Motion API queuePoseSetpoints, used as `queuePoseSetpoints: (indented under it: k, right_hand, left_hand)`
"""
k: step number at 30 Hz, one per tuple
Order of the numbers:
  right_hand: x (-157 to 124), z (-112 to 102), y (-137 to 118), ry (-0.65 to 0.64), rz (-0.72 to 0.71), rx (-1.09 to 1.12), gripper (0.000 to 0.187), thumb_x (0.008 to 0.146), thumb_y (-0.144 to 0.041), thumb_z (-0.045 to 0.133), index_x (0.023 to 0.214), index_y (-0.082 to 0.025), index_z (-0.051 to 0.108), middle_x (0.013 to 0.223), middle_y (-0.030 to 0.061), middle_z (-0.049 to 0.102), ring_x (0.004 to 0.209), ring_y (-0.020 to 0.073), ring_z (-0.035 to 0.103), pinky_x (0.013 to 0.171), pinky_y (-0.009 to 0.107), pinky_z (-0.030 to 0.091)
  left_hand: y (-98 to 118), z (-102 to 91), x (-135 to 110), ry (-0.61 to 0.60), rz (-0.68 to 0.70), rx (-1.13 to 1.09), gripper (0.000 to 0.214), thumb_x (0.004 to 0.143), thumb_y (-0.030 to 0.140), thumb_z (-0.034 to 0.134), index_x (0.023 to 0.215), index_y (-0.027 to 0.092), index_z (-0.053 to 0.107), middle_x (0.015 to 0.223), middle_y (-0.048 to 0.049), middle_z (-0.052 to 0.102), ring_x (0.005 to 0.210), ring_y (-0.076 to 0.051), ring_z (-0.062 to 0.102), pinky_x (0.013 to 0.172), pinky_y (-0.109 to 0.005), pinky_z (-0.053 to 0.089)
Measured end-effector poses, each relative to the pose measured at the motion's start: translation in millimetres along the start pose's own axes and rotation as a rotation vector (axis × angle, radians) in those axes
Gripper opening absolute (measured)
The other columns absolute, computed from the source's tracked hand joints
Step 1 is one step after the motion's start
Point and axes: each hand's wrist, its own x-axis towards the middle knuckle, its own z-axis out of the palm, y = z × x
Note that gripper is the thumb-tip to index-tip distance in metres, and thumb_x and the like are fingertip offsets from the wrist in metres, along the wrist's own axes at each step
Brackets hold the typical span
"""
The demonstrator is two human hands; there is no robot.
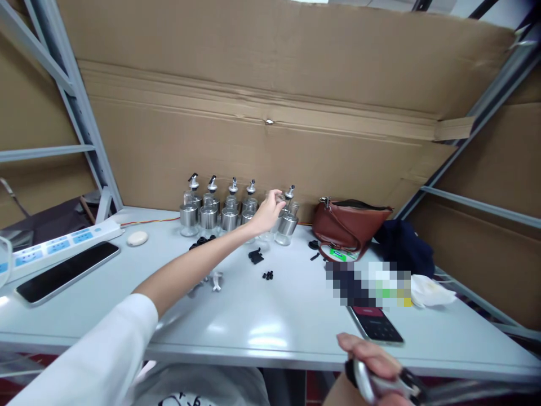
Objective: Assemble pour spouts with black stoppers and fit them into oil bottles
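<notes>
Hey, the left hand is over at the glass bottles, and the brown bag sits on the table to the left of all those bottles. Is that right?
Not quite: the brown bag sits to the right of the bottles, as the head view shows. The rest holds: the left hand is at the bottles, and the brown bag is on the table.
</notes>
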Motion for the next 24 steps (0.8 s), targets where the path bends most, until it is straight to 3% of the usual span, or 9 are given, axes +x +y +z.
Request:
queuePoseSetpoints:
  k: [5,13,18,21,24]
  right_hand:
    - [-4.6,13.7,0.6,-0.144,-0.048,0.044,0.023,0.091,-0.034,0.047,0.086,-0.018,0.063,0.076,0.0057,0.057,0.072,0.0199,0.058,0.062,0.035,0.048]
    - [-6.6,10.7,2.7,-0.148,0.011,0.053,0.025,0.090,-0.035,0.048,0.083,-0.017,0.063,0.076,0.0055,0.059,0.074,0.0186,0.058,0.065,0.033,0.049]
    - [-8.2,15.8,0.4,-0.166,0.042,0.039,0.024,0.090,-0.034,0.049,0.082,-0.016,0.062,0.076,0.0059,0.058,0.072,0.0183,0.058,0.063,0.032,0.048]
    - [-10.8,17.9,-0.4,-0.183,0.085,0.032,0.023,0.091,-0.034,0.048,0.083,-0.017,0.062,0.077,0.0059,0.058,0.075,0.0184,0.058,0.064,0.032,0.048]
    - [-12.8,17.8,-0.6,-0.188,0.102,0.020,0.023,0.092,-0.032,0.046,0.084,-0.017,0.061,0.079,0.0059,0.058,0.077,0.0182,0.057,0.065,0.031,0.047]
  left_hand:
    - [-17.3,18.2,7.1,0.040,-0.045,0.100,0.022,0.090,0.012,0.036,0.111,0.016,0.043,0.113,-0.0134,0.053,0.102,-0.020,0.055,0.096,-0.038,0.038]
    - [-39.0,30.9,13.3,0.058,-0.110,0.162,0.020,0.091,0.017,0.034,0.110,0.018,0.042,0.114,-0.0133,0.051,0.110,-0.022,0.052,0.099,-0.042,0.037]
    - [-37.6,28.8,10.3,0.081,-0.097,0.204,0.031,0.088,0.015,0.037,0.119,0.015,0.039,0.125,-0.0165,0.044,0.118,-0.023,0.047,0.104,-0.043,0.033]
    - [-25.9,16.0,4.0,0.086,0.051,0.268,0.042,0.085,0.011,0.040,0.126,0.014,0.035,0.135,-0.0153,0.036,0.127,-0.020,0.039,0.109,-0.036,0.028]
    - [-13.8,-9.1,-0.1,0.037,0.401,0.541,0.036,0.087,0.012,0.037,0.122,0.014,0.043,0.128,-0.0127,0.046,0.125,-0.019,0.042,0.107,-0.035,0.031]
